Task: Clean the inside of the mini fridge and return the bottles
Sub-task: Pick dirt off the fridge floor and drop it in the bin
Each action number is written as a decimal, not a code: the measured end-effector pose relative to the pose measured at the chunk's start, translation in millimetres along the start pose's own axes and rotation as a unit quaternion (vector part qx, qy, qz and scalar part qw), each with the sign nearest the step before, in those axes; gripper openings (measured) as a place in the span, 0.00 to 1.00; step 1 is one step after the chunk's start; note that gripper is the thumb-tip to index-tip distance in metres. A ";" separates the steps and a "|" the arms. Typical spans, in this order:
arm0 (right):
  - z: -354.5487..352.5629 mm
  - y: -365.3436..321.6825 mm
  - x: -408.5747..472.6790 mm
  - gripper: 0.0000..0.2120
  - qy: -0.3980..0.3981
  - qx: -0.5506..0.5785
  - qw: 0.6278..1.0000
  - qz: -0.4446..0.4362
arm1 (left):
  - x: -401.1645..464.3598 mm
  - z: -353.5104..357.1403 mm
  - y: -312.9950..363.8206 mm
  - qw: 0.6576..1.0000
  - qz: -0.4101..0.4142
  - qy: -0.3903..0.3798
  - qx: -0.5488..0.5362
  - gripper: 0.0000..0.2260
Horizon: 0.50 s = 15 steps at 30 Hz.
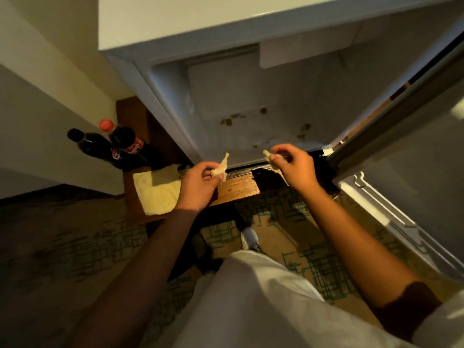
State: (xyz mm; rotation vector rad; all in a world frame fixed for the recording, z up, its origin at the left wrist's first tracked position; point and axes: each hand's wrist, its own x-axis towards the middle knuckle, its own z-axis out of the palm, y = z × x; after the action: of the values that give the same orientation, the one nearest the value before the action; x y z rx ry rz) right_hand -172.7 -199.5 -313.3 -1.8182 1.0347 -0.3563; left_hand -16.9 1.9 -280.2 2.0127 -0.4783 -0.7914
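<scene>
The wiping step is in hand. A scrap of tissue is pinched in the left hand (pixel 200 178), another in the right hand (pixel 291 163), at the open fridge (pixel 251 96) front edge. Stains (pixel 229 121) remain inside, to be wiped next. The bottles (pixel 118 144) are left standing at the surface's left corner, beside a cloth (pixel 157 192).

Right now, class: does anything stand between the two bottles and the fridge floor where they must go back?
Nothing solid blocks it. The bottles stand left of the open fridge, whose floor holds only brown stains, not yet wiped.
</scene>
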 end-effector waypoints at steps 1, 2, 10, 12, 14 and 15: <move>2.0 -6.1 -7.6 0.07 -0.002 0.020 1.000 -0.003 | -7.6 -6.1 -0.1 1.000 -0.008 0.000 -0.022 0.10; 5.0 -11.6 -15.1 0.07 -0.008 0.039 0.999 -0.001 | -15.5 -12.0 -0.8 0.999 -0.014 0.003 -0.046 0.09; 43.2 -46.4 -81.3 0.11 -0.061 0.229 0.966 0.102 | -68.6 -62.3 -34.6 0.980 -0.087 0.063 -0.170 0.10; 56.8 -55.7 -99.0 0.11 -0.079 0.264 0.952 0.132 | -83.1 -76.6 -49.9 0.976 -0.095 0.066 -0.186 0.10; 71.3 -61.7 -115.6 0.10 -0.102 0.274 0.945 0.150 | -98.8 -90.5 -64.4 0.975 -0.094 0.077 -0.189 0.11; 78.4 -64.2 -123.4 0.10 -0.113 0.277 0.941 0.156 | -107.6 -97.3 -70.4 0.975 -0.091 0.082 -0.188 0.11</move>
State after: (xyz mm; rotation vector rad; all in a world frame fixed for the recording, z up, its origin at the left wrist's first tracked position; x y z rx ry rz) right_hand -164.6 -45.5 -272.0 -1.1403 0.9250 -0.2083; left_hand -25.2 162.2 -264.2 1.7615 -0.0421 -0.7538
